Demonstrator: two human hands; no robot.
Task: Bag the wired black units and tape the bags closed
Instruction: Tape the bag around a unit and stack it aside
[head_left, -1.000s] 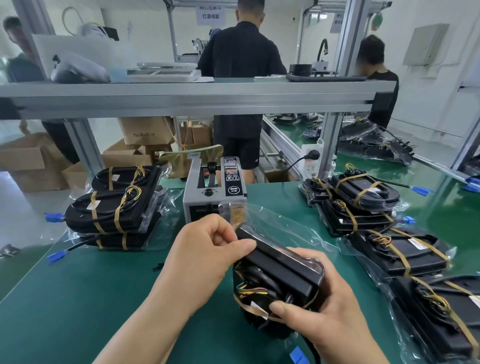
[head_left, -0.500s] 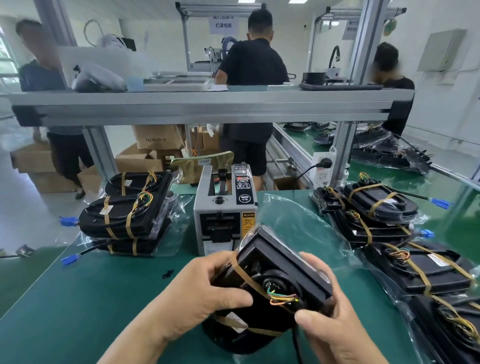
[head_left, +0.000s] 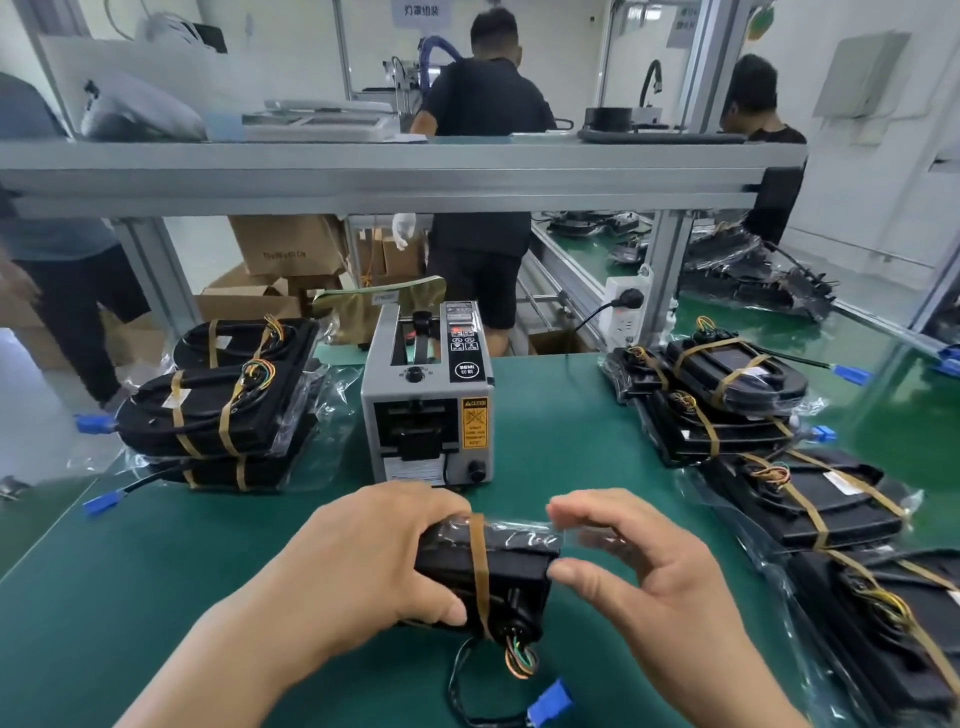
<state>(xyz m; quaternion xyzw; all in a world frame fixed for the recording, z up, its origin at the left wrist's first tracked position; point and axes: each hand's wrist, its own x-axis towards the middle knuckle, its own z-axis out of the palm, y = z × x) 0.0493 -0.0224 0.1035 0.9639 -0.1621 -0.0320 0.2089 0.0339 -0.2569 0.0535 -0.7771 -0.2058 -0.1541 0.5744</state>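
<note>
My left hand (head_left: 363, 566) grips a wired black unit (head_left: 511, 571) wrapped in a clear plastic bag (head_left: 587, 535), held low over the green table (head_left: 104, 597). A tan tape band circles the unit, and its coloured wires and blue connector (head_left: 550, 701) hang out below. My right hand (head_left: 649, 577) pinches the loose bag end at the unit's right side between fingers and thumb. A grey tape dispenser (head_left: 428, 405) stands just behind my hands.
A stack of bagged units (head_left: 218, 405) lies at the left, and a row of bagged units (head_left: 727, 395) runs down the right edge. An aluminium shelf (head_left: 395, 171) crosses overhead. Three people stand beyond the bench, with cardboard boxes (head_left: 280, 249) behind.
The unit has turned from standing on edge to lying level and lower. My right hand has left the unit's underside and now pinches the bag end. The camera view has tilted down.
</note>
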